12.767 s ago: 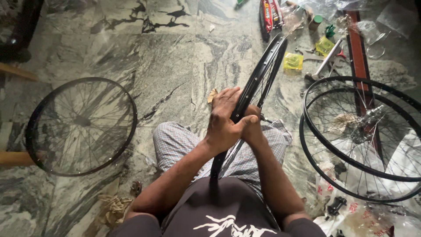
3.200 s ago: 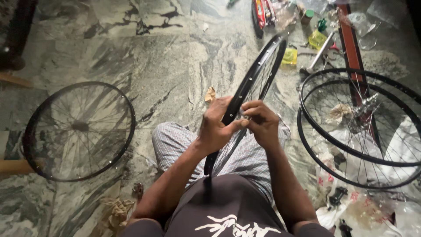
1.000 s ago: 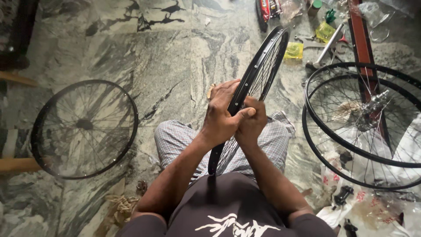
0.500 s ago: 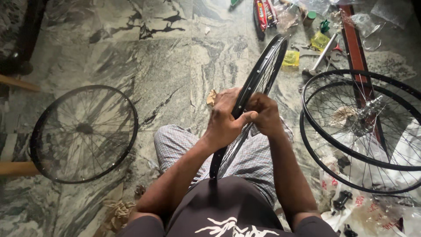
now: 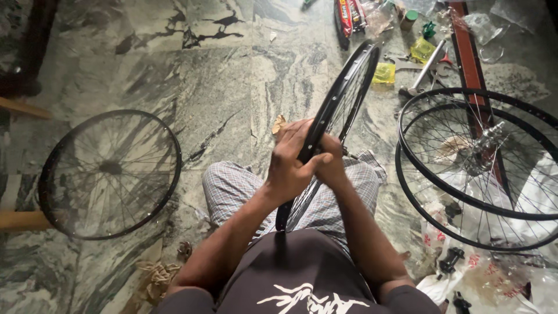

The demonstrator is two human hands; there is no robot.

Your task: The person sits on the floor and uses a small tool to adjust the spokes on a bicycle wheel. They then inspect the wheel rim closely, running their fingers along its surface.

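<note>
I sit on a marble floor with a black spoked bicycle rim (image 5: pixel 346 87) standing upright between my legs, seen almost edge-on. My left hand (image 5: pixel 290 160) wraps around the rim's near edge at about mid-height. My right hand (image 5: pixel 331 168) is pressed against the same stretch from the right side, fingers closed on the rim and touching my left hand. The lower part of the rim runs down behind my hands to my lap. My checked shorts (image 5: pixel 232 186) show under the wheel.
A finished spoked wheel (image 5: pixel 109 173) lies flat on the floor at left. Two stacked wheels (image 5: pixel 482 168) lie at right over a red bar (image 5: pixel 469 64). Small tools, yellow packets (image 5: pixel 384 72) and plastic bags lie at the top right. Wooden legs stand at the left edge.
Both hands stay on the same stretch of rim. Over the last second my right hand has slid slightly lower and closer against my left; the rim has barely moved.
</note>
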